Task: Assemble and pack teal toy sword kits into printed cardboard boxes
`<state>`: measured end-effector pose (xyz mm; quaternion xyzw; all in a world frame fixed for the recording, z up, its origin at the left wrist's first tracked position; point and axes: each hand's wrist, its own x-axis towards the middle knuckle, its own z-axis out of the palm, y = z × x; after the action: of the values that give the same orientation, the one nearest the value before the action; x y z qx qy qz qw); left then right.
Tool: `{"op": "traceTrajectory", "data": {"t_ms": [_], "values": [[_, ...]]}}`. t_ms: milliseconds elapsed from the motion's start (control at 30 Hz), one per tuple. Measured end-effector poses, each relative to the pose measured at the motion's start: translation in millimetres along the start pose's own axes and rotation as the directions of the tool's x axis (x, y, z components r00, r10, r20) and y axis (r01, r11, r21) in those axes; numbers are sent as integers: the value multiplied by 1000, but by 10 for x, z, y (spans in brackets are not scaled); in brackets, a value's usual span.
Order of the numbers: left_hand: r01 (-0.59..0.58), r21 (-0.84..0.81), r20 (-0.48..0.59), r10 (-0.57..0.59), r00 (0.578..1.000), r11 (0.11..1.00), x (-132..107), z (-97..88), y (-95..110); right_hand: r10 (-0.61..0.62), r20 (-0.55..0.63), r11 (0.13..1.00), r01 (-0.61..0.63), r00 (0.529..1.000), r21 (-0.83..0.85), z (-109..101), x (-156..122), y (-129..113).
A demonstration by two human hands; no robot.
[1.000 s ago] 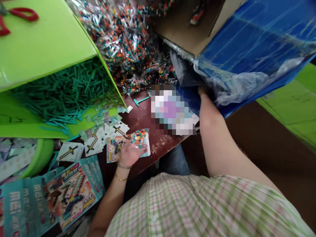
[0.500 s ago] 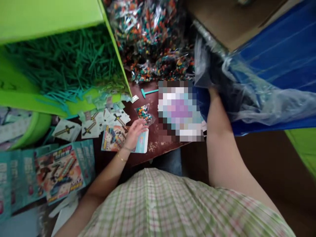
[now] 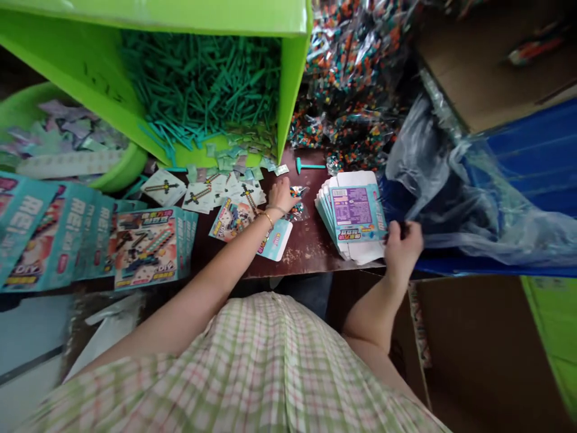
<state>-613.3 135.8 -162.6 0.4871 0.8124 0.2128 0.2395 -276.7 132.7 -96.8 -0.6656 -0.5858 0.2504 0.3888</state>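
Note:
My left hand (image 3: 281, 196) reaches over a small clear bag of coloured beads (image 3: 297, 207), its fingers stretched out and pointing away from me. Under that wrist lies a flat printed carton (image 3: 276, 239). Illustrated paper cards (image 3: 198, 197) and small pale packets (image 3: 246, 171) are left of the fingers. My right hand (image 3: 404, 248) is at the right edge of a fanned stack of flat teal and purple cartons (image 3: 356, 210). Its fingers are curled in, thumb against them; whatever they hold is hidden. Beyond the bead bag lies a teal hammer-shaped stick (image 3: 311, 166).
A green bin (image 3: 294, 78) full of teal sticks stands at the back. Big clear bags of beads (image 3: 356, 66) lie beside it. Plastic film drapes a blue crate (image 3: 532, 162) on the right. Printed cartons (image 3: 146, 249) and a green basin (image 3: 130, 171) are at the left.
My right hand has come back from the film-covered crate to beside the carton stack. The left hand has moved from over the flat carton to the packets' side. The view has shifted left.

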Motion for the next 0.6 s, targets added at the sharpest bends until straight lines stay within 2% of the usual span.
{"op": "traceTrajectory", "data": {"t_ms": [100, 167, 200, 267, 367, 467, 533, 600], "values": [[-70, -167, -28, 66, 997, 984, 34, -80, 2, 27, 266, 951, -107, 964, 291, 169, -747, -181], [-93, -384, -57, 77, 995, 919, -6, -147, 28, -45, 361, 913, -108, 931, 393, 371, -1006, -355], [-117, -504, -80, 89, 993, 856, -54, -179, 48, -92, 363, 903, -76, 927, 423, 486, -1066, -445], [-168, -718, -107, 131, 986, 676, -210, -246, 84, -178, 339, 882, -2, 924, 471, 727, -1098, -609], [-100, -906, -36, 161, 986, 412, -518, -399, 44, -234, 327, 842, 22, 916, 539, 1077, -1109, -776], [-2, -965, 16, 67, 998, 263, -737, -637, -148, -191, 375, 799, -78, 907, 596, 1341, -1233, -857], [10, -984, 10, -1, 1000, 180, -805, -800, -299, -147, 487, 762, -215, 861, 611, 1441, -1359, -889], [3, -996, -2, -46, 999, 92, -852, -922, -412, -124, 597, 729, -335, 793, 597, 1487, -1470, -921]]}}
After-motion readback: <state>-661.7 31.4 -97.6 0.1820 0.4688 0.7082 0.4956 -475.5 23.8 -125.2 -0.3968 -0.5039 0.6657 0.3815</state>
